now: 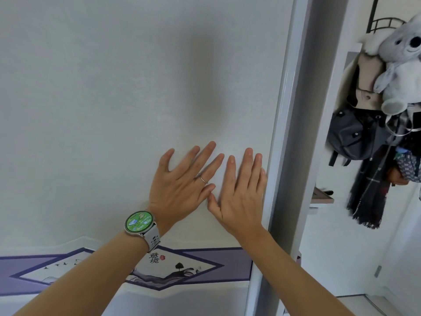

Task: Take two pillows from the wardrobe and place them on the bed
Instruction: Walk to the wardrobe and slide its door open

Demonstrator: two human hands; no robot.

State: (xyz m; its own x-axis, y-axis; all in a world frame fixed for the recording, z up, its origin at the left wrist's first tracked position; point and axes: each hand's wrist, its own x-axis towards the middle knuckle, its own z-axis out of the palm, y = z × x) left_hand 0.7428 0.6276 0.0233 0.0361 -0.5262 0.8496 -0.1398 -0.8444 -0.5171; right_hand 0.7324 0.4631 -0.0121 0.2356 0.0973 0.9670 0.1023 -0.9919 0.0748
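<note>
**Wardrobe door under both palms, pillows not yet in sight**

Both our hands lie flat on the sliding wardrobe door (136, 87), a pale panel with a purple band of printed scenery low down. Left hand (182, 181): fingers spread, a thin ring on one, a smartwatch (139, 221) with a green face on the wrist. Right hand (239, 190): fingers closer together, outer edge touching or just beside the door's grey frame edge (284, 133). The thumbs nearly meet between the two hands. Neither grip is closed on anything; both are open, palms pressed to the panel.

Step in hand, as we judge it: opening the wardrobe. The door reads as shut or nearly so from here; no interior shows. The pillows are nowhere in view, presumably behind this panel, and the bed is out of view too.

To the right of the frame, well apart from the hands, a coat rack (382, 23) carries a grey plush koala (401, 60), a dark backpack (355, 135) and a dark fringed scarf (369, 197).

Next move, by our reckoning: slide the panel sideways with steady palm friction, most likely leftward, away from the frame edge. The surface offers no handle that we can see, so even pressure from both hands matters. Once the opening shows, look for the pillows and reach in.
</note>
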